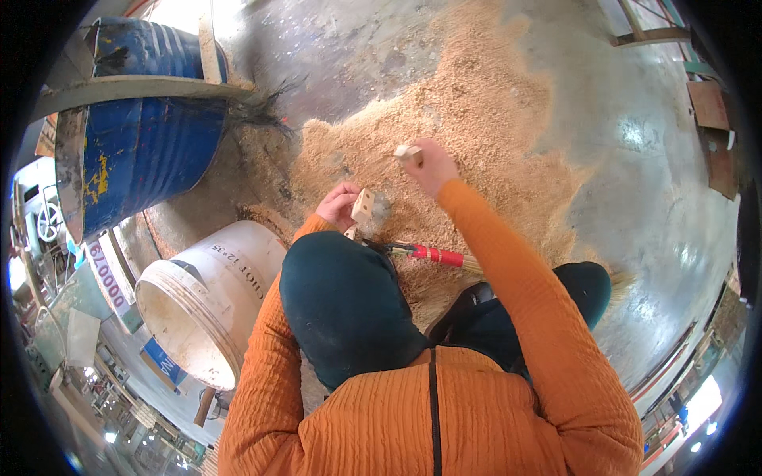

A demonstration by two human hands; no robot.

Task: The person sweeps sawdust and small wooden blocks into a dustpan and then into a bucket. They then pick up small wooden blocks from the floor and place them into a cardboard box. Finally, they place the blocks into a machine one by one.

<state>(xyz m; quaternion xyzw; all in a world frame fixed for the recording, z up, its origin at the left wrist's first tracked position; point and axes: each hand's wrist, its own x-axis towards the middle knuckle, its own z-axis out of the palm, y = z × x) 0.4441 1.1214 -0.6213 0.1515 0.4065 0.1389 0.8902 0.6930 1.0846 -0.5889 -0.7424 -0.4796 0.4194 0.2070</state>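
Observation:
My left hand [338, 205], in front of the left knee, is closed on a small pale wooden block [363, 205] with dark holes in its face. Farther forward and to the right, my right hand [436, 168] grips another small pale wooden piece [408, 154] between thumb and fingers. The two pieces are apart, both held above sawdust [476, 119] spread over the floor. Just below the left hand's block lies a broom with a red-wrapped neck [436, 255], partly hidden by my left knee.
A large blue metal drum [159, 135] stands at the far left, with a wooden bar [143, 89] across it. Nearer, a white plastic bucket [226, 278] lies tilted, its mouth toward the lower left. My knees and a dark shoe [464, 309] are close below the hands.

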